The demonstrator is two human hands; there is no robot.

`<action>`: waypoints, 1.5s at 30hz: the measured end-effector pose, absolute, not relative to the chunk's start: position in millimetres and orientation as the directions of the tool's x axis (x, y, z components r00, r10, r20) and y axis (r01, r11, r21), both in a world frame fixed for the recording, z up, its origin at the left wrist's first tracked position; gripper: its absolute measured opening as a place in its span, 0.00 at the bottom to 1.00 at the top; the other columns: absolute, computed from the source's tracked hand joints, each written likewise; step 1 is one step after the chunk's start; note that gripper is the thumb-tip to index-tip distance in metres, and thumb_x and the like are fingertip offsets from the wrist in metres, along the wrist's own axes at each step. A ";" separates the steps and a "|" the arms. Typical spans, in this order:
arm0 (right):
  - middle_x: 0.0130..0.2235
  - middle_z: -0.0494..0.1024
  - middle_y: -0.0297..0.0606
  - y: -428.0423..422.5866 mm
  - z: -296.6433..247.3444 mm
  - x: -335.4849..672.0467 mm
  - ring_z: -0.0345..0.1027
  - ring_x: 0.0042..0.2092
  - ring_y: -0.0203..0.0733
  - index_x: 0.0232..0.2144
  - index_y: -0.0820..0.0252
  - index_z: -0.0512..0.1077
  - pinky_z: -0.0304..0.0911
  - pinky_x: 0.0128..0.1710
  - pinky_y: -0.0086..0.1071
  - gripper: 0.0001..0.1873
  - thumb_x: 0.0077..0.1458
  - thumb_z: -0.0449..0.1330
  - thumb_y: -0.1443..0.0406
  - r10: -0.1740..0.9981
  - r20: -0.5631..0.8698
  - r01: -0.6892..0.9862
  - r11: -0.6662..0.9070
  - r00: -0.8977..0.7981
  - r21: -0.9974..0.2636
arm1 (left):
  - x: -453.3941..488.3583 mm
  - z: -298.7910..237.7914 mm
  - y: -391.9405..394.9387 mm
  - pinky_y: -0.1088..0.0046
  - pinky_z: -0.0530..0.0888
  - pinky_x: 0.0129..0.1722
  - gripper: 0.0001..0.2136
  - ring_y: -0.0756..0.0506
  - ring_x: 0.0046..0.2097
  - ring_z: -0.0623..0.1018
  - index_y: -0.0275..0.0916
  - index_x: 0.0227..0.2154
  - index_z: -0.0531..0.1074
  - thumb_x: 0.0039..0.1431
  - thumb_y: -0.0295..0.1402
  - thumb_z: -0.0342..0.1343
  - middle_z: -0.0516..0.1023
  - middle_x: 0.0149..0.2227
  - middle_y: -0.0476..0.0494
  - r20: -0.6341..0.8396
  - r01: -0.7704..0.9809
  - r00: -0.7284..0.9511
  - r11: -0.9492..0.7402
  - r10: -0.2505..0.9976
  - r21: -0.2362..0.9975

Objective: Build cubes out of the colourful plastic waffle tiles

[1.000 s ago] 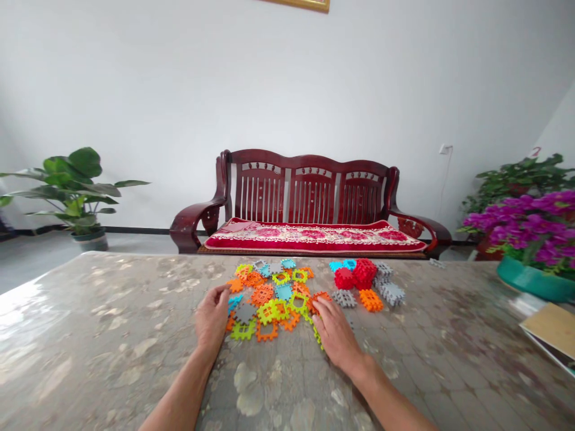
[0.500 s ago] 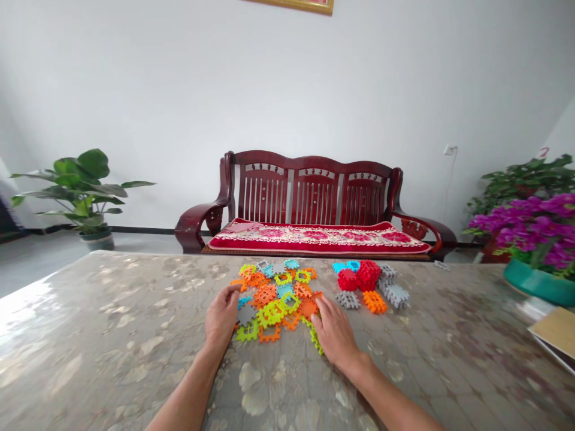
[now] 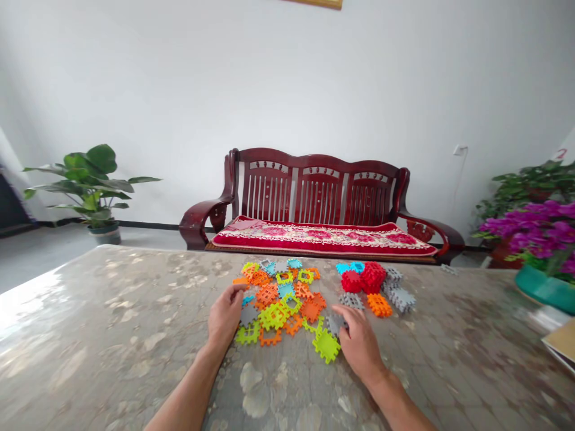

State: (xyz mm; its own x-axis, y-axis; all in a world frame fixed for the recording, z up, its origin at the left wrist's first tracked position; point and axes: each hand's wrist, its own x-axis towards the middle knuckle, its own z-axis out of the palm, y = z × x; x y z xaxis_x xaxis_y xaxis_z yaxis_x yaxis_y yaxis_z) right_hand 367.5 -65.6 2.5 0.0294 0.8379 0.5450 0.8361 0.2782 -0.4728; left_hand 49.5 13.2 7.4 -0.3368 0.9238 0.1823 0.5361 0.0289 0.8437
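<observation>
Loose toothed plastic puzzle tiles lie in a pile at mid table: orange tiles [image 3: 313, 307], lime tiles [image 3: 273, 316], blue tiles [image 3: 286, 291] and grey ones. My left hand [image 3: 226, 316] rests at the pile's left edge, fingers loosely bent and holding nothing, near an orange tile [image 3: 241, 281] and a grey tile [image 3: 248, 315]. My right hand [image 3: 360, 344] is at the pile's right side, with index finger and thumb around a grey tile [image 3: 333, 324], partly hidden by the fingers. Just left of that hand lies a solid lime tile [image 3: 327, 346].
Right of the pile stand sorted groups: red tiles [image 3: 372, 277], a stack of orange tiles [image 3: 380, 305], grey stacks [image 3: 401, 299] and blue tiles [image 3: 357, 267]. A teal flower pot [image 3: 543, 290] sits at the table's right edge. Beyond the table is a wooden bench [image 3: 294, 188].
My right hand has shifted right, uncovering the solid lime tile and showing the grey tile at its fingers. My left hand stays nearly in place. The view has turned slightly left.
</observation>
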 end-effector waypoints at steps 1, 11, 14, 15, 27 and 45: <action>0.47 0.77 0.37 -65.7 2.7 368.1 0.67 0.51 0.44 0.46 0.55 0.74 0.61 0.55 0.43 0.30 0.44 0.47 0.78 0.837 0.547 0.839 0.286 0.016 -0.463 | 49.5 7.3 12.9 0.73 0.71 0.38 0.15 0.44 0.39 0.79 0.43 0.39 0.77 0.56 0.41 0.48 0.82 0.39 0.48 0.183 0.541 -0.335 0.030 0.924 0.840; 0.47 0.77 0.39 -62.6 7.1 360.2 0.68 0.50 0.44 0.44 0.55 0.75 0.61 0.54 0.41 0.19 0.55 0.50 0.71 0.853 0.515 0.838 0.343 -0.088 -0.424 | 52.6 3.2 14.6 0.69 0.72 0.43 0.15 0.44 0.40 0.79 0.41 0.38 0.76 0.54 0.40 0.48 0.82 0.38 0.46 0.218 0.445 -0.337 -0.049 0.916 0.894; 0.47 0.78 0.40 -60.5 4.4 363.8 0.69 0.50 0.44 0.42 0.56 0.76 0.62 0.53 0.41 0.18 0.55 0.50 0.71 0.857 0.509 0.822 0.348 -0.085 -0.450 | 54.1 2.3 15.0 0.67 0.72 0.44 0.15 0.43 0.41 0.79 0.40 0.39 0.75 0.54 0.41 0.49 0.82 0.38 0.44 0.231 0.371 -0.329 -0.099 0.916 0.923; 0.46 0.78 0.40 -59.8 3.5 365.2 0.69 0.49 0.44 0.41 0.56 0.76 0.63 0.53 0.41 0.17 0.55 0.50 0.71 0.857 0.509 0.815 0.351 -0.081 -0.462 | 54.6 2.2 14.9 0.67 0.73 0.44 0.16 0.42 0.41 0.79 0.39 0.39 0.75 0.53 0.42 0.50 0.82 0.38 0.43 0.235 0.344 -0.323 -0.117 0.917 0.932; 0.41 0.80 0.38 -59.4 1.8 369.1 0.72 0.45 0.43 0.35 0.54 0.77 0.66 0.49 0.38 0.16 0.53 0.50 0.72 0.836 0.549 0.741 0.377 -0.014 -0.555 | 63.0 4.0 15.0 0.65 0.74 0.45 0.23 0.43 0.41 0.80 0.36 0.41 0.71 0.45 0.47 0.58 0.81 0.39 0.40 0.121 -0.042 -0.291 -0.138 0.949 0.989; 0.43 0.79 0.40 -60.2 4.5 367.1 0.70 0.47 0.44 0.37 0.55 0.77 0.65 0.51 0.41 0.17 0.55 0.49 0.71 0.872 0.488 0.756 0.344 -0.037 -0.557 | 61.9 5.7 11.2 0.65 0.72 0.50 0.12 0.43 0.45 0.79 0.41 0.35 0.77 0.52 0.38 0.51 0.82 0.41 0.45 0.289 0.471 -0.124 -0.200 0.949 0.859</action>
